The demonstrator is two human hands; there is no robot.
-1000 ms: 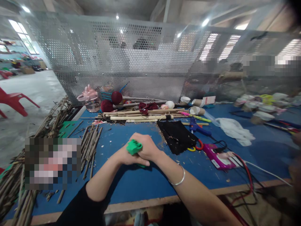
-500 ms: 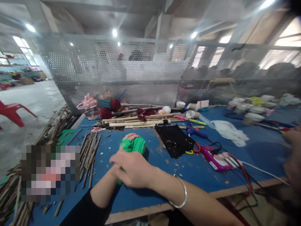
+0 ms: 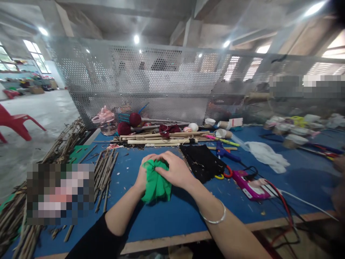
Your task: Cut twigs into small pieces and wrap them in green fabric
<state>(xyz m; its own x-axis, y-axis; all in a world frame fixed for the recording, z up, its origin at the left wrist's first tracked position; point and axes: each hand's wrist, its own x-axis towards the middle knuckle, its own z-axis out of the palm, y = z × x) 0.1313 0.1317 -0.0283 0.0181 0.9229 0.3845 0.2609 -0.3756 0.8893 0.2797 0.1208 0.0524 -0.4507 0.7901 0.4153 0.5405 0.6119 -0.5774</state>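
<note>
A gathered piece of green cloth (image 3: pixel 157 185) is held between both hands above the blue table (image 3: pixel 172 223). My left hand (image 3: pixel 142 176) is wrapped round its left side, the fingers partly hidden behind the cloth. Over the top and right side curls my right hand (image 3: pixel 175 169), thumb pressed on the gathered top. The cloth hangs down in folds towards me; whether anything is inside it cannot be seen. Just right of my right hand lies a black cloth (image 3: pixel 202 163), and left of my left hand is a bundle of thin twigs (image 3: pixel 105 172).
Wooden sticks (image 3: pixel 167 136) and maroon yarn balls (image 3: pixel 135 119) lie along the back, before a perforated metal screen (image 3: pixel 161 86). To the right are a blue glue gun (image 3: pixel 228 154), a magenta power strip (image 3: pixel 249 189) with cables, and white plastic (image 3: pixel 266 154). A red chair (image 3: pixel 20 122) stands left.
My right hand has moved from across my left wrist up to the top right of the green cloth. The cloth now hangs in folds towards me. The view has shifted slightly.
</note>
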